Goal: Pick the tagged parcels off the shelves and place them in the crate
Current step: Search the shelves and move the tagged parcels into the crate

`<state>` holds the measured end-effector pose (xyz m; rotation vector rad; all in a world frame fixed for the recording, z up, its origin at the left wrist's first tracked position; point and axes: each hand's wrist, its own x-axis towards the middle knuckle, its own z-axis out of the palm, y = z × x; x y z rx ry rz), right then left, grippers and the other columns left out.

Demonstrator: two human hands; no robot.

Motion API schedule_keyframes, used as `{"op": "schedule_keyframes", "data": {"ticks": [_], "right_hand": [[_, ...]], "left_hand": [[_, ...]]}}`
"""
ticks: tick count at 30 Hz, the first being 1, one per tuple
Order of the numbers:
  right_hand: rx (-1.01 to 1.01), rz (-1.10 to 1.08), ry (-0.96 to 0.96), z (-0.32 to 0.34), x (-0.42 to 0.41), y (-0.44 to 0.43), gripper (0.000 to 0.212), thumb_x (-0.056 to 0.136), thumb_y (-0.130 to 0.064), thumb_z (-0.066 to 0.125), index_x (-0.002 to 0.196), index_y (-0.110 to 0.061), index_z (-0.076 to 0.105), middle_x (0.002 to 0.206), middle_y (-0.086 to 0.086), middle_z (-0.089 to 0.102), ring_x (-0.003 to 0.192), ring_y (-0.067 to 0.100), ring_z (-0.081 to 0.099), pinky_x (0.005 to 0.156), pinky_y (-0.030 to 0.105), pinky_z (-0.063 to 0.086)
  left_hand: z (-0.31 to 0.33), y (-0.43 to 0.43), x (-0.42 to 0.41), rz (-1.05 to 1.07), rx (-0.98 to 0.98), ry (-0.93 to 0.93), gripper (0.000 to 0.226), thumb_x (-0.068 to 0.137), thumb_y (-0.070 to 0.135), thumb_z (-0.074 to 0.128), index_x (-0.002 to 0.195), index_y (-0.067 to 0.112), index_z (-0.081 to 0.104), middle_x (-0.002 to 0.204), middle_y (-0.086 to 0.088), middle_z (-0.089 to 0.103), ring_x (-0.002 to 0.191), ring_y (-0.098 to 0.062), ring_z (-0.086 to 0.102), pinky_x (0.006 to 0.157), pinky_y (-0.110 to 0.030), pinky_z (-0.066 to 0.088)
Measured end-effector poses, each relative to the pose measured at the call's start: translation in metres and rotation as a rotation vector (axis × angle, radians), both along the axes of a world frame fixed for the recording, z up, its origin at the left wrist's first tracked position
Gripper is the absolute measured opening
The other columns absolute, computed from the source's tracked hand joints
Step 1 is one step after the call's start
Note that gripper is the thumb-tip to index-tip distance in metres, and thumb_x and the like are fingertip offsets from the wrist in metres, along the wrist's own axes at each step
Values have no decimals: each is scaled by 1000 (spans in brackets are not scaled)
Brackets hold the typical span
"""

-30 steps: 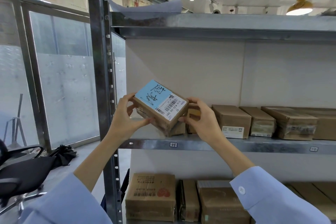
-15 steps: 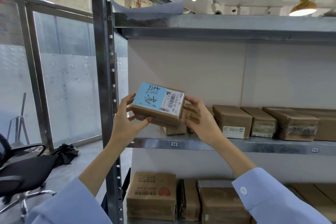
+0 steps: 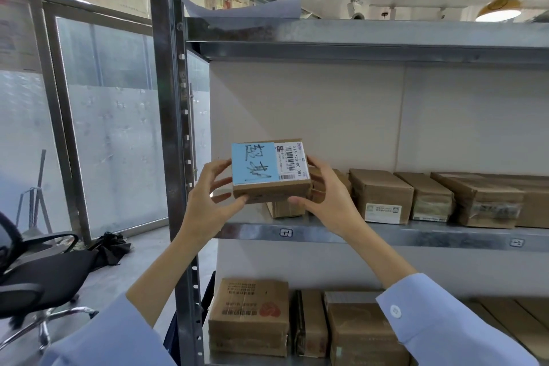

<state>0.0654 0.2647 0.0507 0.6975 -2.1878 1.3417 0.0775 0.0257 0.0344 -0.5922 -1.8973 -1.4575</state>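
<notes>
A small brown cardboard parcel (image 3: 271, 187) with a blue handwritten tag and a white barcode label on top is held level in the air, just in front of the middle shelf (image 3: 386, 233). My left hand (image 3: 212, 205) grips its left end, thumb under the front edge. My right hand (image 3: 328, 202) grips its right end. Another small box (image 3: 283, 209) sits on the shelf right behind and below it. No crate is in view.
More brown parcels (image 3: 381, 196) line the middle shelf to the right, and several boxes (image 3: 249, 315) stand on the shelf below. The rack's steel upright (image 3: 169, 140) stands left of my hands. A black office chair (image 3: 32, 279) sits at the lower left by a glass wall.
The parcel has turned from tilted to level with the tag squarely facing up, and it has shifted slightly right and up. Both hands kept their hold.
</notes>
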Motion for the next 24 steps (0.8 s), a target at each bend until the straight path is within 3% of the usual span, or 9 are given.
{"op": "schedule_keyframes", "data": {"ticks": [3,6,11,14,18,21,24], "right_hand": [[-58,-3,16,-2,-4,3,82,77,-10,82,142,-31,37,125,-21,55,120,-4,53,100,18,46],[-86,-10,28,-1,-6,7,82,77,-7,81,145,-20,38,127,-13,56,110,-21,51,88,3,42],[-76,-30,34,-2,-7,11,84,73,-13,85,143,-23,41,122,-29,52,116,-15,50,91,4,40],[-72,-29,41,-4,-8,12,87,70,-14,88,142,-26,41,124,-25,54,120,-4,53,94,7,42],[-56,-22,46,0,-5,13,93,65,-16,90,142,-27,40,121,-23,54,114,-16,50,89,3,41],[-42,-12,60,2,-4,14,93,62,-13,91,138,-28,40,120,-26,53,111,-20,49,88,2,40],[-69,-25,65,1,-6,14,91,60,-9,92,137,-23,46,119,-23,56,113,-15,51,93,6,43]], "left_hand": [[0,0,3,-30,-39,-18,71,75,10,82,124,43,43,125,32,53,111,5,59,84,-13,52],[0,-3,2,-59,-80,-47,73,74,12,83,127,44,44,124,39,53,113,4,59,87,-17,53],[-1,-5,1,-37,-106,-21,72,73,12,83,125,46,46,126,34,55,109,4,62,86,-16,52],[0,-4,-1,-20,-92,5,72,71,20,85,120,56,46,125,29,57,110,-2,63,86,-17,53],[0,0,-1,-11,-132,-8,85,59,37,87,123,63,37,135,27,48,119,7,51,87,-8,47],[1,1,-1,-48,-180,-29,92,57,35,86,131,53,35,135,35,44,122,15,43,88,-4,43],[-2,2,-1,-79,-225,-44,87,59,34,86,131,45,38,122,37,52,123,7,48,94,-13,46]]}}
